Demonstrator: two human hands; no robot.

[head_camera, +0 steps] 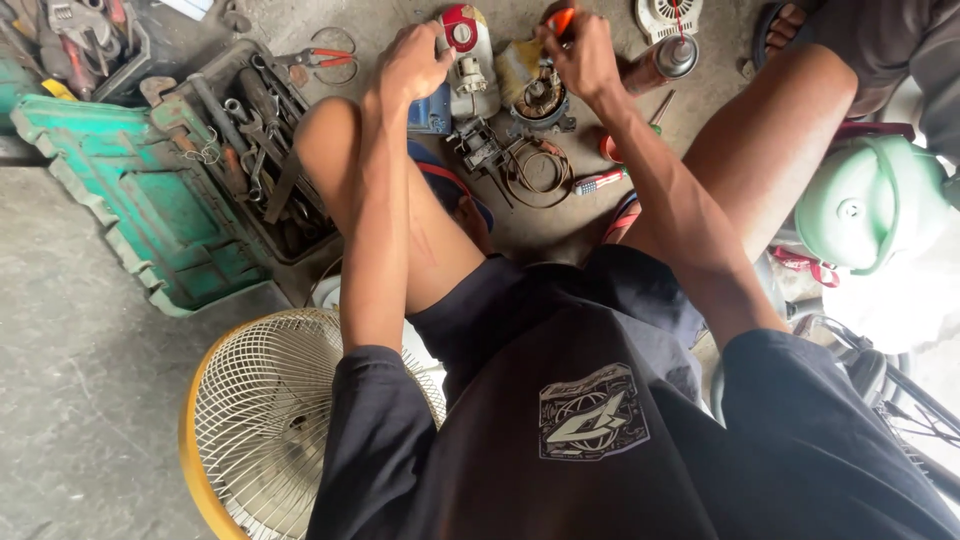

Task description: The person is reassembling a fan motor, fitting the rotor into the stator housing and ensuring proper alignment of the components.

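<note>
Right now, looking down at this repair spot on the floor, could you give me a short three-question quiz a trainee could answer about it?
1. True or false: the left hand rests on the white and red motor housing.
2. Which lies on the person's left? A) green toolbox B) green fan casing C) spray can
3. What does the right hand grip, above the copper-wound motor?

Key:
1. True.
2. A.
3. An orange-handled tool, probably a screwdriver; its tip is hidden.
</note>
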